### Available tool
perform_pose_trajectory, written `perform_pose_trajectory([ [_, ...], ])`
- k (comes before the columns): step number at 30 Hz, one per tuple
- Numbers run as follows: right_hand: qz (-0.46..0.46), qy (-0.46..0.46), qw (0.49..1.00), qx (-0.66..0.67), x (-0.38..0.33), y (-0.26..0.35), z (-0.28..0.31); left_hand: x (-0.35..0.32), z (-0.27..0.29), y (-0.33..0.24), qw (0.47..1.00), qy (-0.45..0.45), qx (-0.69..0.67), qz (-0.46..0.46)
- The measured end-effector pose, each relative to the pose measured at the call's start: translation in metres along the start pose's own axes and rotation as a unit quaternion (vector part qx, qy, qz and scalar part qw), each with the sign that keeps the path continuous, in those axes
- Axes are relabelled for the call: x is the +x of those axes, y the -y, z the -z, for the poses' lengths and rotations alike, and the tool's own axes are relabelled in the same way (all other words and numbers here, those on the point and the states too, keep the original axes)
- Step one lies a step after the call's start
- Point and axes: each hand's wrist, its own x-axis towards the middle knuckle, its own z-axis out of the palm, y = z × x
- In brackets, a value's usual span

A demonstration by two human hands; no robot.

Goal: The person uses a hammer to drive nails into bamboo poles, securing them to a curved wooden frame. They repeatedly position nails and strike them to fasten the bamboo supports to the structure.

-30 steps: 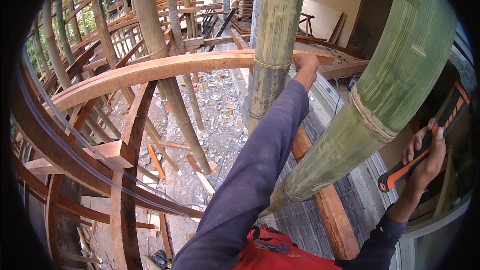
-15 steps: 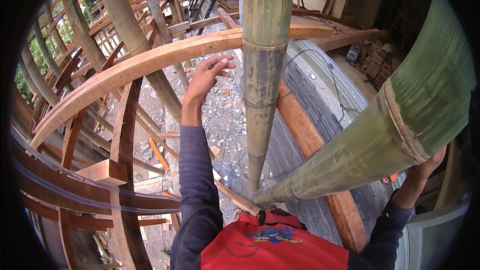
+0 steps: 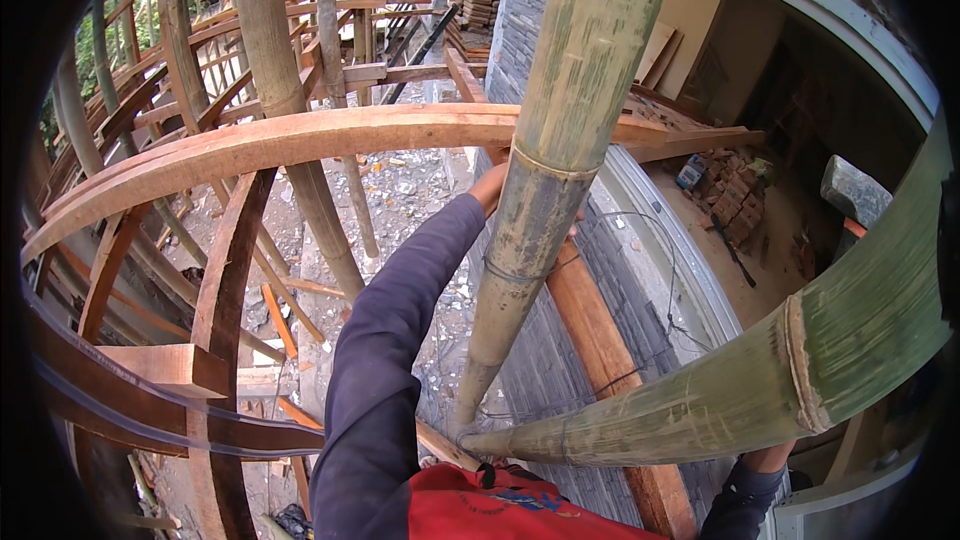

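A thick upright bamboo pole stands in front of me, slightly tilted, next to a curved wooden beam. My left hand reaches round behind this pole, just below the beam. Its fingertips show at the pole's right side, closed round it. A second, green bamboo pole slants up to the right from the first one's foot. Behind it is my right hand, with only the wrist showing and the fingers hidden. Above that pole a hammer sticks up, its head grey; the green pole covers most of its handle.
On the left rises a frame of curved timbers and poles, with a clear hose across it. Rubble covers the ground below. A reddish timber lies along the grey cladding. Bricks are piled at the right.
My left hand has gone from open in the air to round the upright pole. The hammer's head has come into view at the right. My right wrist appears lower, and the view has shifted.
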Motion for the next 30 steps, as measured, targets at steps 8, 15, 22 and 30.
perform_pose_trajectory([
  [8,0.002,0.011,1.0,0.008,0.011,-0.009,-0.01,-0.011,-0.006,-0.005,0.987,-0.058,0.148,-0.001],
  [15,0.014,0.02,0.999,0.021,0.021,-0.013,-0.014,-0.009,-0.017,-0.011,0.999,-0.035,0.022,0.002],
  [22,0.018,0.016,1.0,0.016,0.021,-0.008,-0.014,0.009,-0.025,-0.049,0.971,0.015,0.222,-0.082],
  [30,0.023,0.013,1.0,0.012,0.023,-0.005,-0.019,-0.096,0.109,-0.023,0.861,-0.354,0.261,-0.257],
])
